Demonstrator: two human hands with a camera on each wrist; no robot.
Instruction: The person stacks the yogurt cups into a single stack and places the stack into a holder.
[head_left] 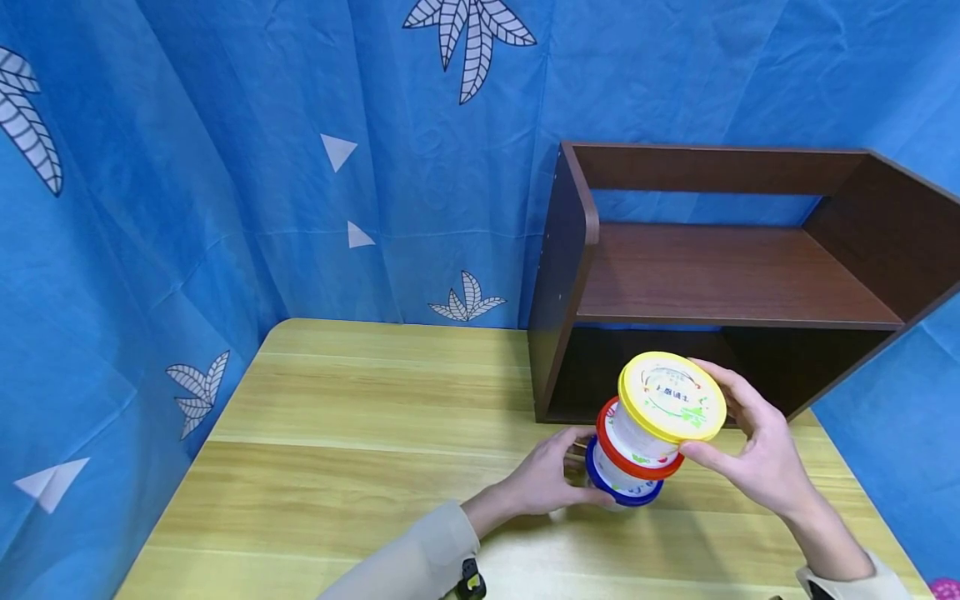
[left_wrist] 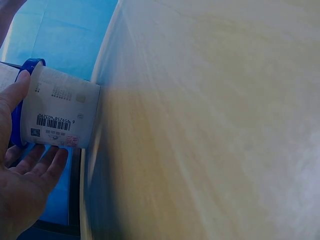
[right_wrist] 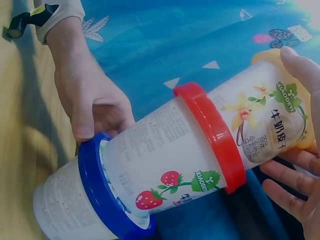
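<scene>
Three white paper tubs stand stacked at the right of the table, the upper two leaning slightly. On top is the yellow-lidded tub [head_left: 671, 396]; the red-lidded tub [right_wrist: 160, 155], printed with strawberries, sits in the middle. The blue-lidded tub [left_wrist: 60, 110], showing a barcode, forms the bottom. My left hand [head_left: 551, 477] holds the blue-lidded tub from the left, thumb at its lid and fingers round its side. From the right, my right hand [head_left: 761, 442] grips the yellow-lidded tub, its thumb on the lid's rim and its fingers along the wall.
Close behind the stack stands a dark brown two-tier shelf [head_left: 738, 271], its left side panel near the left hand. The light wooden table [head_left: 337, 417] extends leftward. A blue curtain [head_left: 285, 167] with leaf prints hangs behind and at both sides.
</scene>
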